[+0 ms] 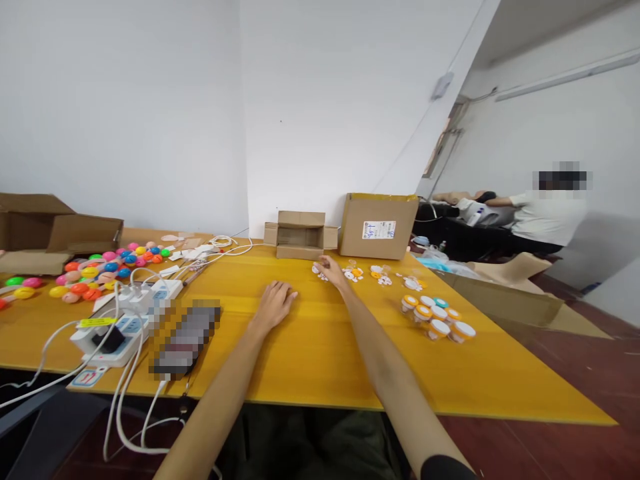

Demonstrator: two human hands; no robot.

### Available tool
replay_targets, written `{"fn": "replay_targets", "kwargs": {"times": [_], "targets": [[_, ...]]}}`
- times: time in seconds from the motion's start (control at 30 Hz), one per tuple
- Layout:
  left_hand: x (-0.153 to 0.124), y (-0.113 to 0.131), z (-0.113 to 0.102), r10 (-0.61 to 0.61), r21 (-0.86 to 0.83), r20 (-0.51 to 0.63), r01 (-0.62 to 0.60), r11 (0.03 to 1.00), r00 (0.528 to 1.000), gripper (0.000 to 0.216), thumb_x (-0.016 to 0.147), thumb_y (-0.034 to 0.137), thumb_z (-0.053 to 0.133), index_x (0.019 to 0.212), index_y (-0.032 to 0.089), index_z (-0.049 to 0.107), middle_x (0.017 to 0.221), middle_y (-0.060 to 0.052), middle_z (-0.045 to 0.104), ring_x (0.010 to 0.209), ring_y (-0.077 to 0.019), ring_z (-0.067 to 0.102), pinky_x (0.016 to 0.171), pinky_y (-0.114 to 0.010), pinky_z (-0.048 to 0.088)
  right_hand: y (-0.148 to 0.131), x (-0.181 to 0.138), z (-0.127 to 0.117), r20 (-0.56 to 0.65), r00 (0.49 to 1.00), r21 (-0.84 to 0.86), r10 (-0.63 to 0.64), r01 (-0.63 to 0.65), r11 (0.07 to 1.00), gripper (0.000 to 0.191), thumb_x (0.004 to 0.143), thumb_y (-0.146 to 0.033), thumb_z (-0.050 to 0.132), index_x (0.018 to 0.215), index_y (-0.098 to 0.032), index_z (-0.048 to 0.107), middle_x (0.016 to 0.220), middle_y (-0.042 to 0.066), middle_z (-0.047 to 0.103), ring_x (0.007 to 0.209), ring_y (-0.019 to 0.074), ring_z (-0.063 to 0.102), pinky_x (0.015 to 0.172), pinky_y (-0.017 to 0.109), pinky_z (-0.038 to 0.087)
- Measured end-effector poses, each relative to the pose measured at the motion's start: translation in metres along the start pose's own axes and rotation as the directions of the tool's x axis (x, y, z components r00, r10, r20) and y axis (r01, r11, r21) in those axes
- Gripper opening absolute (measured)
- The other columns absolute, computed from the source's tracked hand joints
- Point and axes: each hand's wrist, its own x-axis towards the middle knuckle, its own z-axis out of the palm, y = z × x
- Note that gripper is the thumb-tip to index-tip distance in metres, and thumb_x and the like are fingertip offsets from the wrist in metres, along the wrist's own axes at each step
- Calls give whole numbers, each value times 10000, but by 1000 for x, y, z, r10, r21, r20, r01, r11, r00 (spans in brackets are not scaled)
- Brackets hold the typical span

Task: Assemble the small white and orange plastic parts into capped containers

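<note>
My left hand [275, 303] lies on the yellow tabletop [310, 353], fingers loosely stretched and holding nothing. Farther forward, my right hand [330, 270] is bent down over a small group of white pieces [317, 269], with thumb and fingertips drawn together. What is between those fingertips is too small to make out. Just right of it lie more little white parts with orange rings [356, 273]. Another such group [384, 275] and a third one [414, 283] follow along the table. Several clear cups with orange, white or teal lids [439, 328] stand together nearer the right edge.
A small open carton [300, 250] and a taller closed box [377, 230] stand by the wall. On the left are colourful balls [110, 267], an open cardboard box [80, 233], power strips [135, 327] with cables, and a phone [187, 340]. Another person [545, 213] sits at far right.
</note>
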Motion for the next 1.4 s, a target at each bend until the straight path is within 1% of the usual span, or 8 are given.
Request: {"fn": "replay_targets", "kwargs": {"times": [0.13,0.33,0.57,0.7,0.77,0.9,1.07,1.4], "targets": [[1,2,-4,-32,-31,2,32,999,999,235,972,383,452,957,225,626,958,-66,678,987,-227,593,924,-381,451,-10,0,6,102,995,96,-22,13,995,246,772,-324,685,993,-223,652,867,33,712,883,206,685,808,345,560],[3,1,-6,-105,-44,-21,104,994,994,187,955,335,479,957,213,620,971,-70,678,1013,-230,605,932,-379,461,-22,-9,10,227,970,172,-88,49,984,241,772,-380,694,945,-213,672,852,30,710,787,179,667,703,300,557],[4,-5,-5,-130,-51,-11,130,990,991,202,958,342,468,992,199,607,1021,-86,668,1061,-234,597,970,-392,453,-33,-21,13,363,921,281,-139,34,959,264,762,-370,709,960,-196,687,914,41,723,840,174,651,749,298,541],[3,-9,-3,-112,-60,-39,110,992,993,199,955,347,471,1029,212,598,1057,-78,646,1082,-229,585,981,-388,451,-38,-25,16,458,877,305,-146,0,952,300,744,-377,728,992,-211,695,983,47,724,816,177,648,692,289,536],[3,-10,-2,-108,-66,-52,105,992,993,196,954,341,472,1049,218,591,1079,-78,632,1093,-230,577,983,-388,452,-41,-28,17,490,854,318,-178,15,948,287,747,-385,731,982,-223,703,984,38,725,851,183,651,724,293,534],[1,-12,-1,-94,-72,-76,88,993,993,185,940,316,496,1085,236,579,1118,-70,605,1101,-228,568,976,-377,458,-47,-37,19,515,822,342,-241,61,938,268,774,-402,709,995,-249,708,996,15,729,952,198,650,835,318,522],[1,-10,-2,-62,-104,-60,55,993,996,211,945,291,476,1131,247,565,1117,-64,594,1101,-219,567,976,-372,461,-54,-52,23,554,789,376,-265,46,925,264,805,-398,674,1023,-251,700,1032,14,729,1017,203,648,907,339,500],[1,-1,-7,-13,-156,16,15,988,1000,367,879,265,570,1244,262,533,1160,-68,585,1123,-233,580,996,-392,464,-54,-74,28,555,795,477,-243,-65,877,355,774,-332,710,1115,-260,641,1129,46,718,1080,211,654,936,366,510]]}}
